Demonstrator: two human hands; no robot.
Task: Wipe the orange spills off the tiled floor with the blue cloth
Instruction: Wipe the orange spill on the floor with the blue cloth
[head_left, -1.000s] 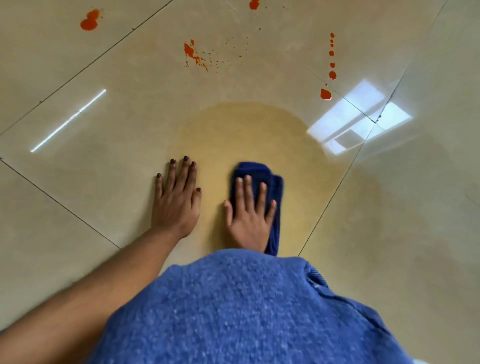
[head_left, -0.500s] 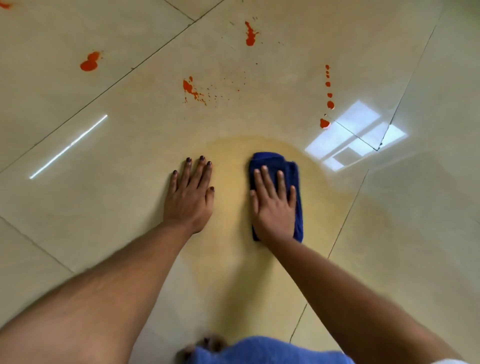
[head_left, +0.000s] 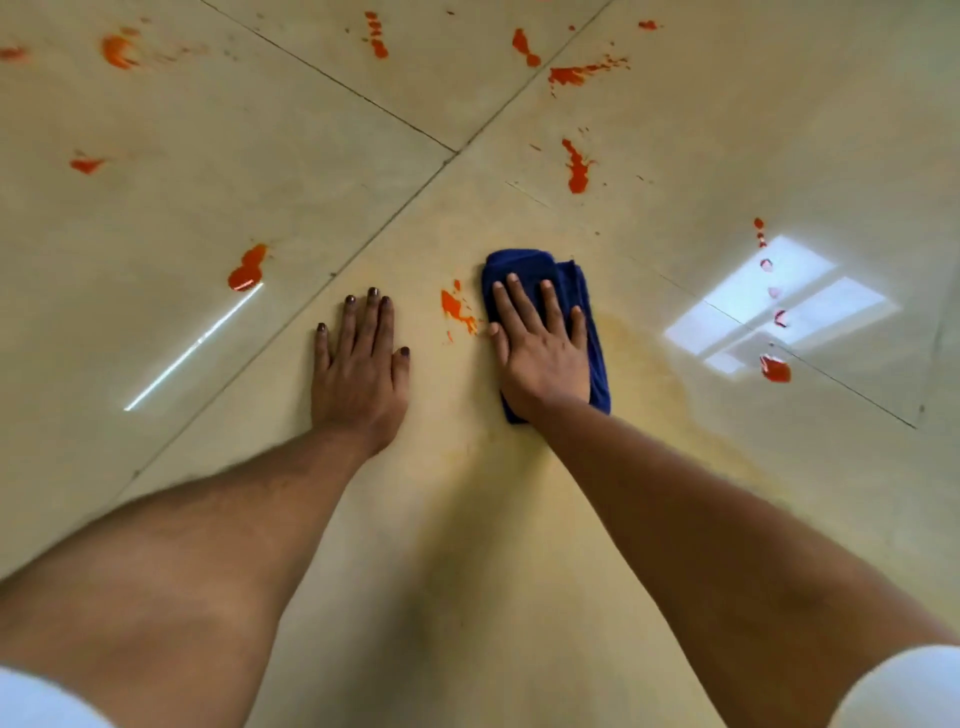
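Cloth (head_left: 545, 332), soft and folded, likely slides easily, so we press it under our flat right hand (head_left: 540, 353), orange splatter (head_left: 457, 309) at nine o'clock, left hand (head_left: 358, 364) flat.

No text, label, brand, number or sign can be read anywhere in this view.

The right hand (head_left: 540, 348) presses flat on the blue cloth (head_left: 545, 270), with an orange spill (head_left: 457, 309) just left of it. The left hand (head_left: 358, 369) rests flat on the tiled floor (head_left: 156, 208).
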